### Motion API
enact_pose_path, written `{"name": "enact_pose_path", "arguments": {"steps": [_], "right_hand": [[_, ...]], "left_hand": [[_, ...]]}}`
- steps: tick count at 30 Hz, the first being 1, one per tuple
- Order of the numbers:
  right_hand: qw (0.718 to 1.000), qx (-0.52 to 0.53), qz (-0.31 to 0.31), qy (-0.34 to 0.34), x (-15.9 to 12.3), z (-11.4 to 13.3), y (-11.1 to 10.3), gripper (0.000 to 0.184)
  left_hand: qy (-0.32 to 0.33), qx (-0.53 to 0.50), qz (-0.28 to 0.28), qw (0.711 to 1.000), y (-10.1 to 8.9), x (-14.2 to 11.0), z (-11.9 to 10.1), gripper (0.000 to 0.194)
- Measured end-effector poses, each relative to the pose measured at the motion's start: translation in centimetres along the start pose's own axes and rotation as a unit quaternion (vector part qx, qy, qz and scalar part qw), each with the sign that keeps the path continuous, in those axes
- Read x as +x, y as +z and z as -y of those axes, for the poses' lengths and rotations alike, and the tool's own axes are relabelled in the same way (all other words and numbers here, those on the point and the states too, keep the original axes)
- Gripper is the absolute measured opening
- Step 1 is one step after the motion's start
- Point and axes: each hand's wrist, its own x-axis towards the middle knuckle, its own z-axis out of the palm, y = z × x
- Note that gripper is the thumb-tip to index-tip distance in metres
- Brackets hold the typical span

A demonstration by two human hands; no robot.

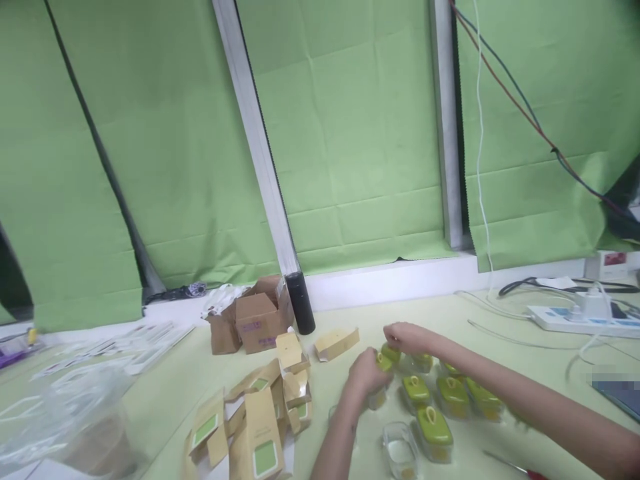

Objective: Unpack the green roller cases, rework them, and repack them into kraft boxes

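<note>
Several green-lidded containers (434, 425) are standing upright, right of the black cylinder (300, 303) and nearer the person, probably so their top loops are facing up for grasping. Among those closest to the cylinder, the left hand (366, 371) is curling narrowly at one lid (384, 362), and the right hand (406, 336) is bending down at another; the view isn't showing whether either is gripping. Opened cartons (263, 427) are lying nearer than the cylinder, mostly leftward, perhaps leaving working room.
</note>
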Motion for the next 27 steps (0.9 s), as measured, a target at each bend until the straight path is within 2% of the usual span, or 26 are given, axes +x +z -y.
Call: {"name": "enact_pose_path", "arguments": {"steps": [5,9,14,18,21,27], "right_hand": [[0.997,0.012,0.012,-0.074,-0.8,1.1,1.4,0.027],[0.996,0.032,0.005,-0.088,0.0,3.0,2.5,0.025],[0.995,0.076,-0.042,-0.041,0.6,3.8,2.4,0.026],[0.996,0.08,-0.033,0.011,-0.4,2.5,1.5,0.026],[0.997,0.068,0.001,0.029,-2.4,1.8,1.0,0.024],[0.999,0.01,0.041,0.008,-6.6,2.1,-0.1,0.02]], "left_hand": [[0.001,0.075,0.035,0.997,-0.2,0.3,0.5,0.026],[-0.002,0.096,0.037,0.995,-1.4,-0.6,1.6,0.027],[0.009,0.092,0.041,0.995,-3.7,-2.8,2.8,0.033],[0.025,0.111,0.021,0.993,-4.7,-4.3,1.8,0.042],[0.069,0.132,0.012,0.989,-3.9,-4.3,-0.1,0.042],[0.166,0.144,0.098,0.971,0.0,-2.2,-3.3,0.04]]}}
